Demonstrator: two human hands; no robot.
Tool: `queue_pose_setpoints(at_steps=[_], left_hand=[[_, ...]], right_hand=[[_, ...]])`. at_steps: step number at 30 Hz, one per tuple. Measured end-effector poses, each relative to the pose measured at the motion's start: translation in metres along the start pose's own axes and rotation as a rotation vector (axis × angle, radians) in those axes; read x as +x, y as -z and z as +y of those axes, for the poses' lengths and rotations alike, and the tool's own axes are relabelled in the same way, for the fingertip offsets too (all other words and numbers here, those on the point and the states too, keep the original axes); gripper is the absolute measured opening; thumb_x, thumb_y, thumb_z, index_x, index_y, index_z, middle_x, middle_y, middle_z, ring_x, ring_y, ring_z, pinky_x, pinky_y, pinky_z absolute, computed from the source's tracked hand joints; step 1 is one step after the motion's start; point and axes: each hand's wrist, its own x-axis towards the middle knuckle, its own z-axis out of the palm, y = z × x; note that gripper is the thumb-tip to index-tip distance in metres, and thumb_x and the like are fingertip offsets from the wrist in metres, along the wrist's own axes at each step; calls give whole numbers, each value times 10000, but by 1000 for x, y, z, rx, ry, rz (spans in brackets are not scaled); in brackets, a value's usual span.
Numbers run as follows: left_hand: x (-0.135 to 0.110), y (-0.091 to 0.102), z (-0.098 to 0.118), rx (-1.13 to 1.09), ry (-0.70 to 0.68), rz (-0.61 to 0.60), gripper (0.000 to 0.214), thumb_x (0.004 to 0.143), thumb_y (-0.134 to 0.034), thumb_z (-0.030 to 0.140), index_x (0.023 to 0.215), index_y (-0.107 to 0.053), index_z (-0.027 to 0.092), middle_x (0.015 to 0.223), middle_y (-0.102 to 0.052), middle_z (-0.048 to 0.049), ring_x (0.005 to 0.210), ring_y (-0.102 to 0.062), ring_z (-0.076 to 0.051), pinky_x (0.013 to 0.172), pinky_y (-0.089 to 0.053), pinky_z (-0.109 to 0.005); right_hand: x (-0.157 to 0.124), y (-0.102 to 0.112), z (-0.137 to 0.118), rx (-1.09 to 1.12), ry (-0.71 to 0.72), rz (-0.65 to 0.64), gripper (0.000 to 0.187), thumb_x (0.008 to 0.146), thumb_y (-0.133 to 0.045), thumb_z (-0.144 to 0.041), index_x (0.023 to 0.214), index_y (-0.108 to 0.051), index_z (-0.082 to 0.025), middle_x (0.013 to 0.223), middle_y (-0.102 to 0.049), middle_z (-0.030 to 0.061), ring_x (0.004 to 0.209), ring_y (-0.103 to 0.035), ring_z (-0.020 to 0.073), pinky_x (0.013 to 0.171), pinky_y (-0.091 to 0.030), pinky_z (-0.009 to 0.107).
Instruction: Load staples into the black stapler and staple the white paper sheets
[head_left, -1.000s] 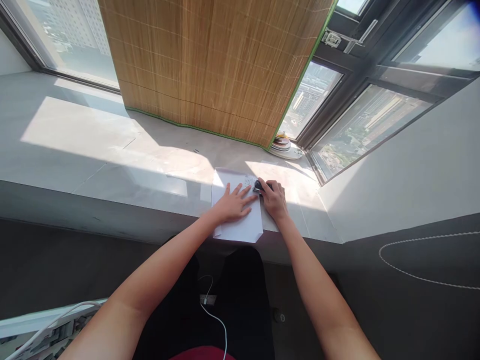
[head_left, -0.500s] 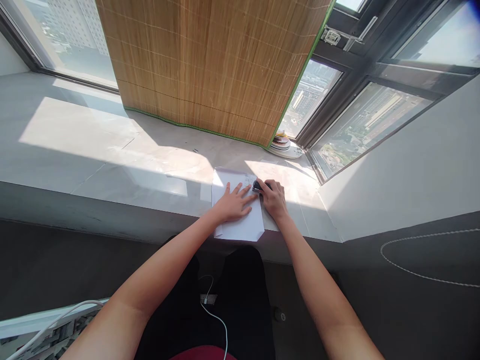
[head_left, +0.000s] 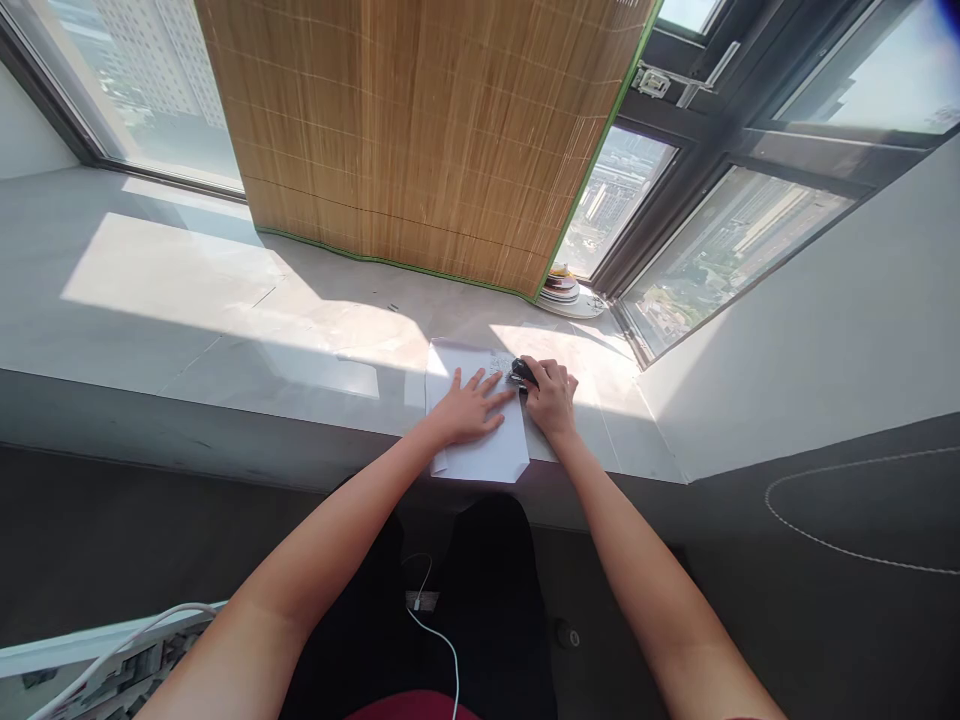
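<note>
White paper lies in front of you on a stone-look windowsill, its near end reaching past the sill's front edge towards your dark-trousered legs. Your left hand rests palm down on the middle of the paper, fingers spread wide, gripping nothing. Your right hand, at the paper's right edge, is curled around a black stapler, its nose pointing in over the paper. Whether the edge sits between the stapler's two arms cannot be told, as your fingers hide much of it. Dark specks mark the paper's far right part (print or loose bits, too small to say).

The paper should handle as light, limp and easily creased, apt to slide on the smooth sill; a flat palm near the edge being worked suits it, with fingertips clear of the stapler's nose. The stapler looks compact, stiff and likely the heavier of the two, best held around its back half with the squeeze coming from above.

Beyond the paper hangs a bamboo blind with green edging; beyond it to the right sits a stack of plates.
</note>
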Motion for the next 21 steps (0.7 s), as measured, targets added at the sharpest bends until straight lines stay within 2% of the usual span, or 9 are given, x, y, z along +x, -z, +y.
queue_pose_setpoints(at_steps=[4,8,13,16,19,21], left_hand=[[0,-2,-2,18,-3,-8,632,1097,-388,568,1709,-390,411,1833,-240,-38,1686,-193,-411,1303,-78,-787],[0,-2,-4,20,1,-11,626,1095,-379,576,1697,-418,412,1825,-266,-34,1685,-193,-418,1306,-80,-782],[5,1,-6,26,-2,-37,620,1088,-399,570,1689,-430,422,1826,-262,-31,1687,-188,-420,1295,-88,-796],[15,5,-11,44,12,-84,625,1087,-401,571,1696,-412,429,1831,-243,-28,1691,-174,-419,1290,-98,-800],[25,14,-15,51,23,-134,628,1082,-420,572,1691,-419,422,1828,-256,-45,1686,-191,-424,1283,-130,-798],[27,23,-17,38,34,-113,676,1056,-467,629,1693,-420,406,1822,-275,-61,1684,-186,-437,1286,-142,-785]], right_hand=[[-2,-1,3,-38,-112,103,519,962,-466,-142,1412,-660,-312,1238,-643,122,1154,-546,316,1072,-367,564],[-2,-8,6,-31,-217,166,497,954,-473,-168,1417,-637,-248,1253,-630,158,1170,-533,349,1090,-367,621],[1,-15,13,68,-290,140,407,928,-514,-223,1304,-668,-200,1221,-601,179,1103,-513,360,964,-476,536],[1,-14,16,86,-355,136,351,923,-514,-216,1234,-674,-208,1189,-599,175,1105,-517,365,930,-491,526],[0,-12,20,96,-491,220,315,949,-499,-268,1208,-667,-204,1192,-593,203,1139,-521,400,922,-482,576],[0,-12,24,122,-569,246,338,978,-480,-336,1232,-655,-197,1203,-582,222,1159,-525,422,919,-476,604]])
